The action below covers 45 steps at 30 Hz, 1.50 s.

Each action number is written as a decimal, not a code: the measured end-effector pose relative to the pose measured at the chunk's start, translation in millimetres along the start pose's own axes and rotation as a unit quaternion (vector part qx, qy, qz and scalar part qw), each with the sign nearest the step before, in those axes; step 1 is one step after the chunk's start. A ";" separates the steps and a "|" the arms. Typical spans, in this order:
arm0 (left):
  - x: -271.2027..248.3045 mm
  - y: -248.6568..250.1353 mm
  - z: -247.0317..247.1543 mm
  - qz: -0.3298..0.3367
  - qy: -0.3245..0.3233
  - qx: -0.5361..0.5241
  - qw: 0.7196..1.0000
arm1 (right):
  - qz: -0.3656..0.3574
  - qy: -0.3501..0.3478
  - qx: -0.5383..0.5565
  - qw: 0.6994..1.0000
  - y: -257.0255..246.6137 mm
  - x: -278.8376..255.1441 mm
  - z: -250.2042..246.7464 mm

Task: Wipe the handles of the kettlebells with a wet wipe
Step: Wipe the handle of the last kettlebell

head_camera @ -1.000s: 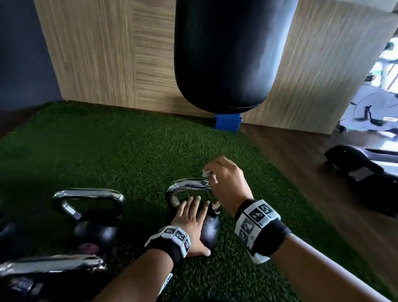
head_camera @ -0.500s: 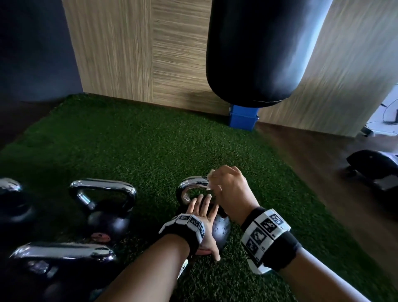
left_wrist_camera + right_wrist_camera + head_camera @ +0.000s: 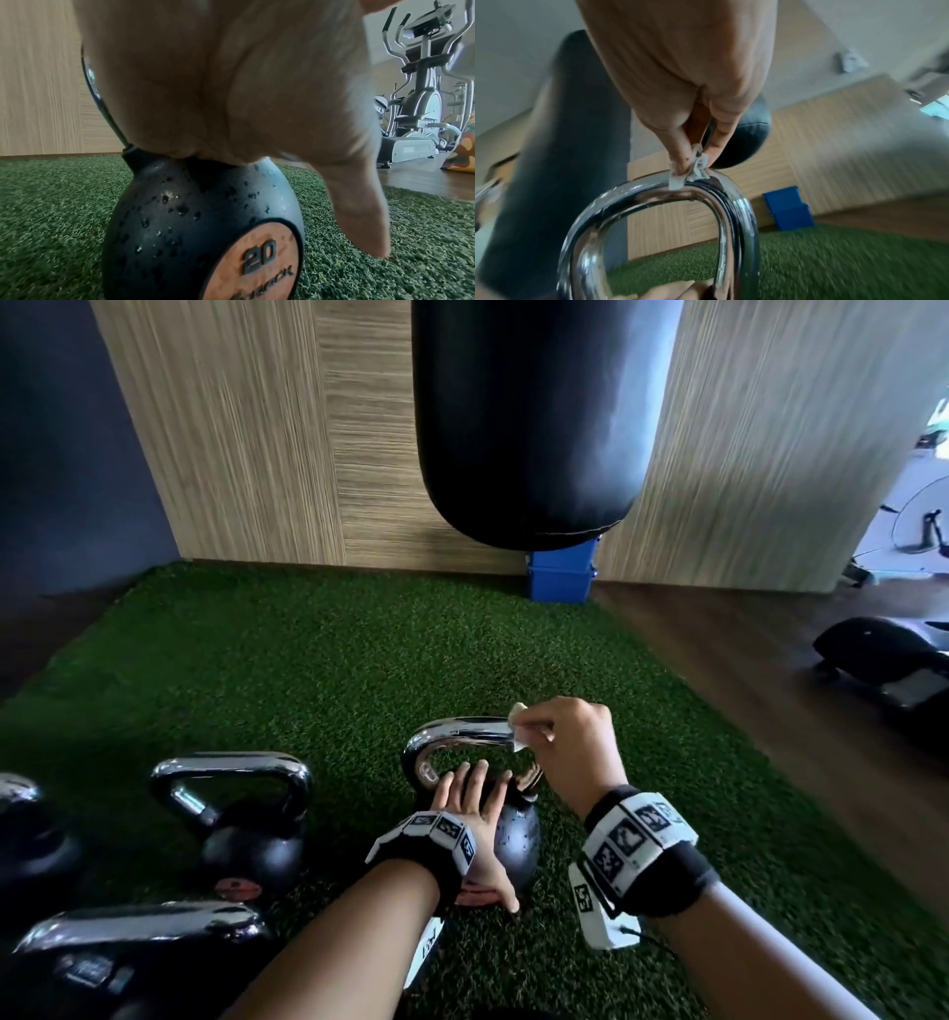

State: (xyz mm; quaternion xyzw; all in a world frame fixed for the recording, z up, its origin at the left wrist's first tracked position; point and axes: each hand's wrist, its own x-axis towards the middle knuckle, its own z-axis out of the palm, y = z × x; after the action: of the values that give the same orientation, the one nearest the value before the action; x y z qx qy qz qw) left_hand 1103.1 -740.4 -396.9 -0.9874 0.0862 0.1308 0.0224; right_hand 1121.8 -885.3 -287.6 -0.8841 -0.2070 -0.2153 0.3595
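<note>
A black kettlebell (image 3: 516,839) marked 20 (image 3: 200,223) stands on the green turf. Its chrome handle (image 3: 462,730) arches above the ball. My left hand (image 3: 470,814) rests flat on top of the ball with straight fingers, thumb pointing down the near side. My right hand (image 3: 570,752) pinches a small white wet wipe (image 3: 518,734) between thumb and fingers against the right top of the handle. In the right wrist view the wet wipe (image 3: 693,172) sits crumpled on the crest of the handle (image 3: 654,213). Water drops speckle the ball in the left wrist view.
Other chrome-handled kettlebells stand at left: one (image 3: 241,819) beside mine, one (image 3: 128,952) nearest me, one (image 3: 20,839) at the frame edge. A black punching bag (image 3: 534,418) hangs ahead above a blue box (image 3: 560,577). Gym machines (image 3: 416,105) stand on wooden floor at right.
My right hand has slid the wipe rightward along the top of the handle toward its right bend. The left hand stays on the ball. The head view has panned left.
</note>
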 end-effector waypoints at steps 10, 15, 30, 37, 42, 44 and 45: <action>5.1 -1.7 8.0 -0.005 0.018 -0.001 1.000 | 0.072 0.046 0.059 0.995 19.2 -7.3 1.0; 7.5 -1.0 22.6 -0.013 0.081 0.001 0.997 | 0.264 0.034 0.263 0.928 44.5 -16.7 -0.2; -0.5 -5.1 -1.2 0.008 0.010 0.001 1.000 | 0.409 0.036 0.586 0.698 86.1 -37.2 29.9; -9.9 -10.9 -34.9 0.063 -0.112 0.039 0.991 | 0.460 -0.017 0.580 0.672 92.7 -44.9 49.9; -35.3 -34.7 -117.7 0.203 -0.106 -0.025 0.973 | 0.397 -0.123 0.471 0.779 90.6 -28.7 0.7; -49.6 -48.6 -149.1 0.196 0.004 -0.068 0.978 | 0.334 -0.176 0.463 0.802 79.1 -21.4 -26.2; -53.3 -56.1 -159.2 0.175 0.082 -0.109 0.975 | 0.292 -0.196 0.450 0.821 70.5 -16.8 -36.0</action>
State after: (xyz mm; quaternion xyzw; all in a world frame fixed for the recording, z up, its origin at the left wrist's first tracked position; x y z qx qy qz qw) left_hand 1102.9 -687.1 -228.1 -0.9610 0.2440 0.0597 -0.1155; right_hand 1136.4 -961.2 -311.7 -0.6663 -0.0787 0.1945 0.7155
